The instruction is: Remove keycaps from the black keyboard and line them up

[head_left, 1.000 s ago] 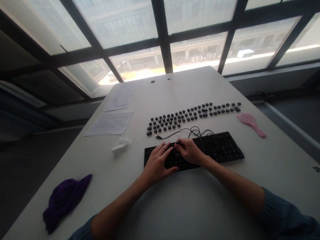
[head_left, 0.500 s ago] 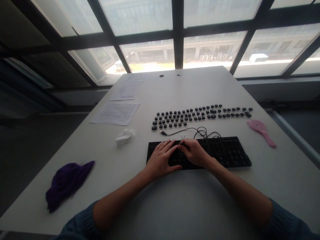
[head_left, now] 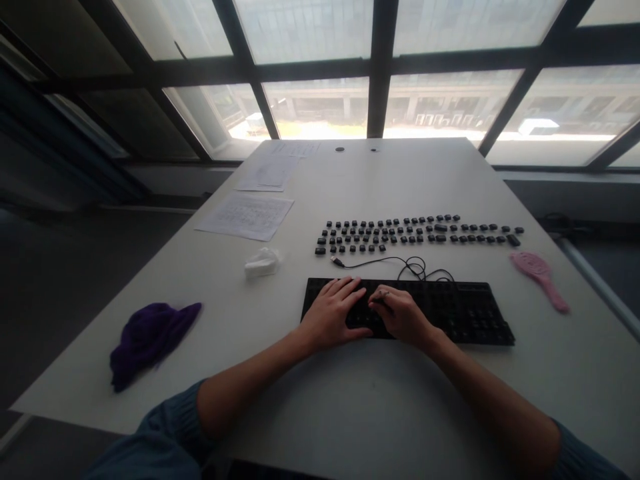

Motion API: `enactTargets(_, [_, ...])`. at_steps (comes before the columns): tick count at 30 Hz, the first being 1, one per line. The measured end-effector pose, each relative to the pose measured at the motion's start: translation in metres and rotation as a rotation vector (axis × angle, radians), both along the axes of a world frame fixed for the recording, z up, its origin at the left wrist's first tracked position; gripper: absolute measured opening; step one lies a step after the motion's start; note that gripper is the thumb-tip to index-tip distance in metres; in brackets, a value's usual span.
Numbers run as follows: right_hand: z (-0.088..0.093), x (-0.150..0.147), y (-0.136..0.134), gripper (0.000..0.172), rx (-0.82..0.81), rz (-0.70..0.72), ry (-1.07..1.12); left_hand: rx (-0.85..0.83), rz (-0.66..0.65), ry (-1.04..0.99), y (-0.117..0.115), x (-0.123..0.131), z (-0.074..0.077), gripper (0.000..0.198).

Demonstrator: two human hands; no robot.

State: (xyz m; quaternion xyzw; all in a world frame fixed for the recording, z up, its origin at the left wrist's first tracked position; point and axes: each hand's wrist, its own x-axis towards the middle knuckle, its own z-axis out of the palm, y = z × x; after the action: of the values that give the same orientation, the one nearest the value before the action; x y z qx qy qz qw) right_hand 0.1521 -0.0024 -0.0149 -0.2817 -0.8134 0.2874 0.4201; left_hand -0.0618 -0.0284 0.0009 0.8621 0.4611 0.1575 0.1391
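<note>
A black keyboard lies flat on the white table in front of me. My left hand rests on its left part with the fingers spread and the thumb stretched along the near edge. Just to the right, my right hand is closed over the keys, pinching a small black binder clip with wire handles, mostly hidden by the fingers. Loose black keycaps lie in uneven rows beyond the keyboard. Between these and the keyboard runs its coiled cable with a USB plug.
A pink hairbrush lies right of the keyboard. On the left are a purple cloth hat, a small white plastic packet and written paper sheets. Windows stand behind the table's far edge.
My right hand has drawn slightly back toward me over the keys, tilting the binder clip so its handles no longer stand up. The left hand stays on the keyboard. The camera view has shifted.
</note>
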Motion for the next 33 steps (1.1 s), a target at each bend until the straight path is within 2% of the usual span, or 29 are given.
enactTargets(10, [-0.0006,0.0020,0.0004,0.012,-0.043,-0.089,0.052,-0.004,-0.001,-0.017,-0.0006,0.0007,0.0020,0.083])
enactTargets(13, [-0.0004,0.0015,-0.0008,0.011,-0.025,-0.063,0.041,-0.001,-0.002,-0.007,-0.0007,0.0004,0.0011,0.082])
enactTargets(18, [0.0011,0.0004,-0.0013,0.012,0.031,0.069,-0.059,0.017,0.006,0.018,-0.0012,0.0007,-0.0004,0.080])
enactTargets(20, [0.0010,0.0004,-0.0012,0.013,0.048,0.068,-0.059,0.021,0.005,0.027,-0.0013,0.0009,-0.0002,0.080])
enactTargets(28, [-0.0018,0.0027,-0.0011,0.012,0.008,-0.016,0.033,0.041,0.003,0.021,-0.0010,0.0009,0.0015,0.081])
enactTargets(33, [0.0009,0.0084,0.0025,0.012,-0.117,-0.245,0.122,0.044,0.002,0.024,-0.0014,0.0005,-0.0010,0.084])
